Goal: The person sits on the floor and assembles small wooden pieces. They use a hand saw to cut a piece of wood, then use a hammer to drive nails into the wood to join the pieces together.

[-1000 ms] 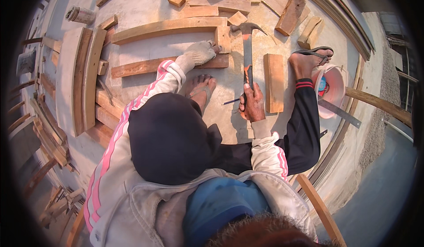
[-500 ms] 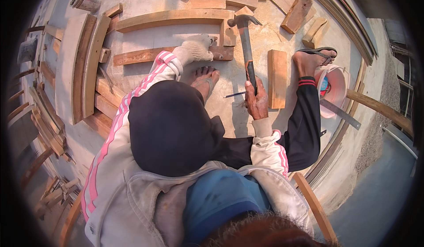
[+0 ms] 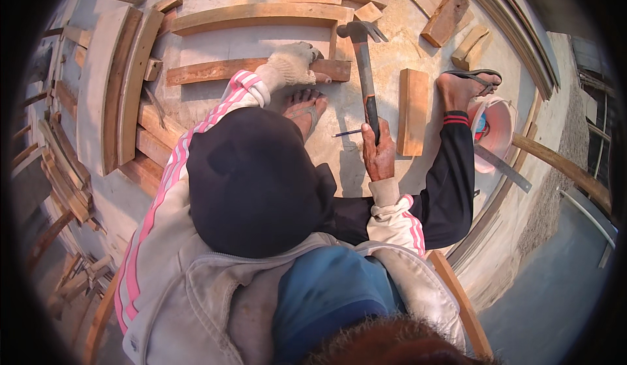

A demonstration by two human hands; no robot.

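Note:
My left hand (image 3: 292,65), in a pale knit glove with bare fingertips, is closed over the right part of a wooden beam (image 3: 212,72) lying on the floor. That beam's right end meets a short crosspiece (image 3: 336,46), which reaches to a longer, parallel beam (image 3: 261,16) farther off. Bare and wrapped round the grip, my right hand (image 3: 380,151) holds a claw hammer (image 3: 362,64) with its head pointing away from me. A thin dark stick, like a pencil (image 3: 347,133), pokes out leftward from the same hand.
A wooden block (image 3: 413,113) lies right of the hammer. Beyond my right leg stands a pink bucket (image 3: 501,126) with a metal ruler (image 3: 503,168) and a wooden handle (image 3: 565,166) across it. Planks (image 3: 140,91) are stacked at left. Offcuts (image 3: 446,19) and sawdust lie at the far side.
The view has shifted slightly. My left hand has changed its hold a little on the beam, its thumb now showing along the near side. The hammer stays in my right hand, nearly still.

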